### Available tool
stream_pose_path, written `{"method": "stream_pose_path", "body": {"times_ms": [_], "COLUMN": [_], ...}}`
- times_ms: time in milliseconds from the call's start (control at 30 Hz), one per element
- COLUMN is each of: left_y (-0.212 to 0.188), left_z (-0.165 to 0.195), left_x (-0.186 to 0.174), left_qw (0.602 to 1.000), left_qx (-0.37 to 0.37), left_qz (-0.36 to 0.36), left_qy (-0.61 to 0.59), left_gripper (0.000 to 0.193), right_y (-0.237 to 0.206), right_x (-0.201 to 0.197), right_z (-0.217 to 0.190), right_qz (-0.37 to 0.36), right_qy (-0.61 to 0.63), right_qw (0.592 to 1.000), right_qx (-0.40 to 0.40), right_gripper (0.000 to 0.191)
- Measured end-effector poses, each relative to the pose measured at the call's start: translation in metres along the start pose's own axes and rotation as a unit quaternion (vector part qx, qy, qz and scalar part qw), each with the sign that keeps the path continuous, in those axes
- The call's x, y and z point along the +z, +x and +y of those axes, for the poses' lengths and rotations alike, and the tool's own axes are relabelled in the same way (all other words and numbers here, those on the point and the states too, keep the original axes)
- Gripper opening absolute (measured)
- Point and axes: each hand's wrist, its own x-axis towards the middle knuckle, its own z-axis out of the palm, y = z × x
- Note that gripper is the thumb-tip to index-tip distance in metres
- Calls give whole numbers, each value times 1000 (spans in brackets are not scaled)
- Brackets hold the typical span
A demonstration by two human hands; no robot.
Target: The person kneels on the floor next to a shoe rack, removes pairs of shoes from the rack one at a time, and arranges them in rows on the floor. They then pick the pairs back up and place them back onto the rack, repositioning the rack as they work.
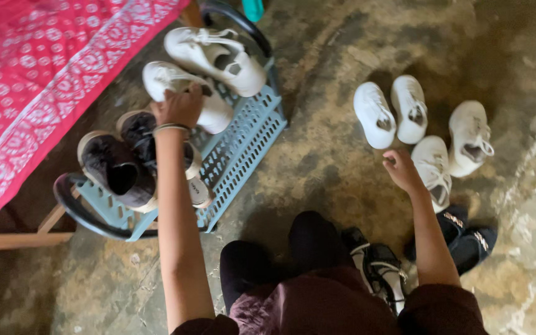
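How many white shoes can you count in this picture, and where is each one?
6. Two lie on the blue rack: one at its far end, one under the left hand. Four sit on the floor: a far pair, one rightmost, one beside the right hand. Others may be hidden.

A white sneaker (181,93) lies on the blue slatted rack (243,146), toe pointing right, laces up; the left hand (178,107) rests on its heel end, fingers curled over the opening. A second white sneaker (215,53) lies just behind it on the same rack. On the floor, another white sneaker (432,167) lies laces up, toe pointing away, its inner side touching the right hand (399,169), which is loosely curled.
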Motion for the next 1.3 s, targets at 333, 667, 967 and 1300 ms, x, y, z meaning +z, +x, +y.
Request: {"method": "stream_pose_path", "body": {"times_ms": [333,667,967,1300], "left_y": [-34,-18,-30,-53], "left_z": [111,292,333,375], "left_x": [6,205,310,344], "left_qw": [950,976,973,979], "left_qx": [-1,132,135,176], "left_qz": [299,94,-172,-75], "left_qy": [-89,-147,-78,-71], "left_gripper": [25,34,93,72], "right_y": [-5,98,91,116], "right_x": [-13,6,60,-2], "right_z": [45,30,19,63], "right_qz": [26,-35,-77,67], "right_qy": [-243,-394,30,-397], "right_qw": [961,915,994,908], "right_qx": [127,77,-67,113], "right_gripper": [31,62,23,84]}}
